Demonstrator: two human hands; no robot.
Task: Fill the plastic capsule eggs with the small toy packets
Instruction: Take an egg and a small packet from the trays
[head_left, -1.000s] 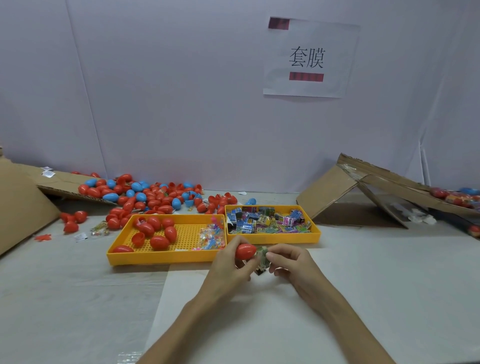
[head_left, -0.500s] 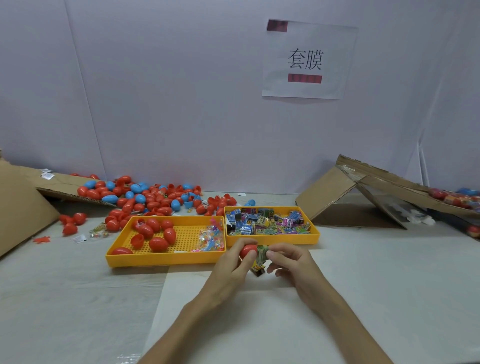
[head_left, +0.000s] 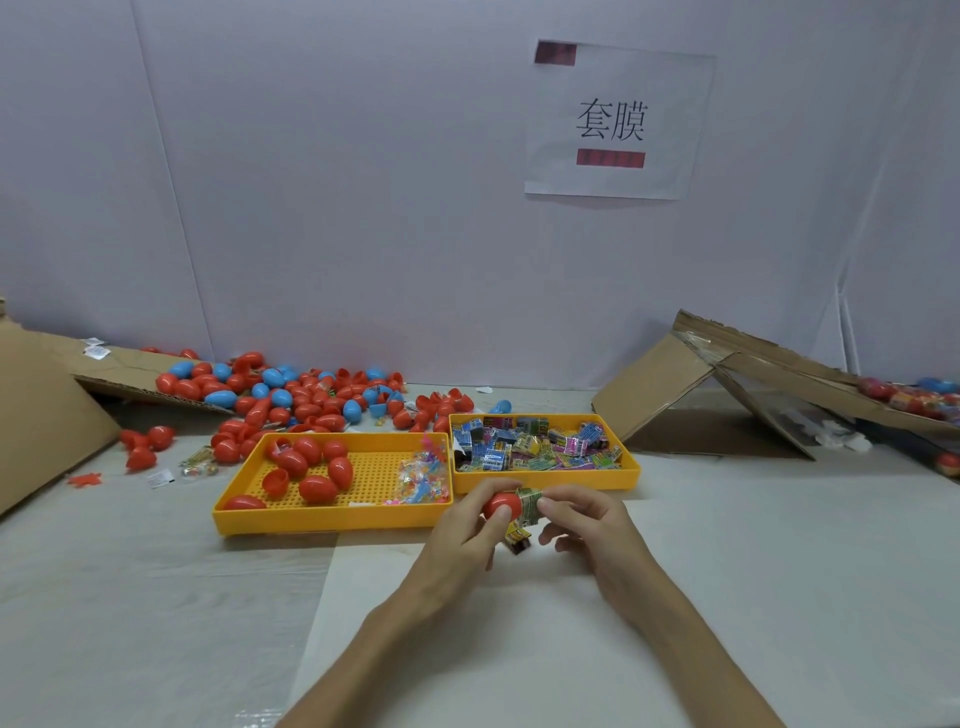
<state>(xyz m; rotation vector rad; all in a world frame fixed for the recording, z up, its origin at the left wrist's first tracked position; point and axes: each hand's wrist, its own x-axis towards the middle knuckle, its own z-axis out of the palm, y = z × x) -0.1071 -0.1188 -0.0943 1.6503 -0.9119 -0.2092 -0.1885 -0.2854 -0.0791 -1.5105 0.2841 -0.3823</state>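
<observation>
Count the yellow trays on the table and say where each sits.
2. The left tray holds red eggs; the right tray holds toy packets, beside it. No others seem hidden.

White paper sign (head_left: 618, 122) on back wall: "套膜". Packet print too small to read.

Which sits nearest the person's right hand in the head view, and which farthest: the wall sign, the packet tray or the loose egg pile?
1. Packet tray, just ahead of the right hand.
2. Egg pile, back left, near the wall.
3. Sign, high on the wall.
</observation>
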